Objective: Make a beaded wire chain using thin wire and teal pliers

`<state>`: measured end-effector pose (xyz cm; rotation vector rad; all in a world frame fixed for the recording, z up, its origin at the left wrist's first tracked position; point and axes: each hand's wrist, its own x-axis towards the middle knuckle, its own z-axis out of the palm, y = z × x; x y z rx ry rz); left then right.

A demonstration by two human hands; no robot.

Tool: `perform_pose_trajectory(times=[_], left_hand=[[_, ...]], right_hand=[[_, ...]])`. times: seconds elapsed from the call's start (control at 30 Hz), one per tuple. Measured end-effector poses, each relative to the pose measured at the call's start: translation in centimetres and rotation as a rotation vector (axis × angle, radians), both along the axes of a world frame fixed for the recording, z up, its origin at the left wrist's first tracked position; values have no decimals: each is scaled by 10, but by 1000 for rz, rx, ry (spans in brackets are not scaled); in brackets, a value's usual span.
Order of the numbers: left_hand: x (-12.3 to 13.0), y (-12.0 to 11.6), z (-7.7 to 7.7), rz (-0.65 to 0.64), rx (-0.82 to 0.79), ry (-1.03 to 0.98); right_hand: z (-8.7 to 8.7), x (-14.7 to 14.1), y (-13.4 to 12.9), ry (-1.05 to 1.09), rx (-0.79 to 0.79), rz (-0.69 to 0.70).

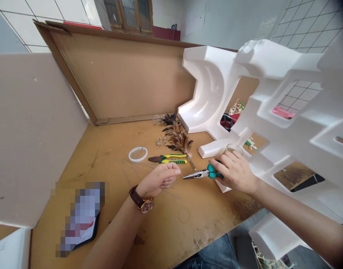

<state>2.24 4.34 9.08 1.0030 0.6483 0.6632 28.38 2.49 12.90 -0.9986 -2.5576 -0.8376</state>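
White tiles [308, 31], wood-framed glass panes [129, 14]

Long-nosed pliers [201, 173] — silver-jawed, teal-handled — point left, below and right of the frame's centre, tips beside thin wire [182, 175].

The long-nosed pliers [198, 174] have teal handles [211, 170].

Brown tabletop [84, 157] with white ring [138, 160], yellow-green pliers [161, 158], brown feathers [177, 136] and a phone [83, 220].
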Motion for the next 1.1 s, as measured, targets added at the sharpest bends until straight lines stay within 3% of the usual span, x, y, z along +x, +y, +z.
perform_pose_trajectory(times=[0.2, 0.33, 0.47, 0.6, 0.9, 1.0, 1.1], left_hand=[[2, 1, -2, 14, 6, 27], [7, -1, -4, 149, 124, 159], [16, -5, -7, 304, 411, 323], [20, -8, -8, 342, 498, 336], [1, -1, 0, 166, 373, 273], [-4, -1, 3, 121, 441, 340], [-8, -3, 8, 76, 620, 449]], right_hand=[[0, 3, -1, -9, -14, 5], [8, 2, -1, -17, -102, -3], [18, -3, -3, -53, -349, -61], [25, -3, -4, 20, -571, -161], [37, 7, -3, 13, -547, -176], [39, 7, -3, 16, -540, -187], [41, 6, -4, 1, -536, -195]])
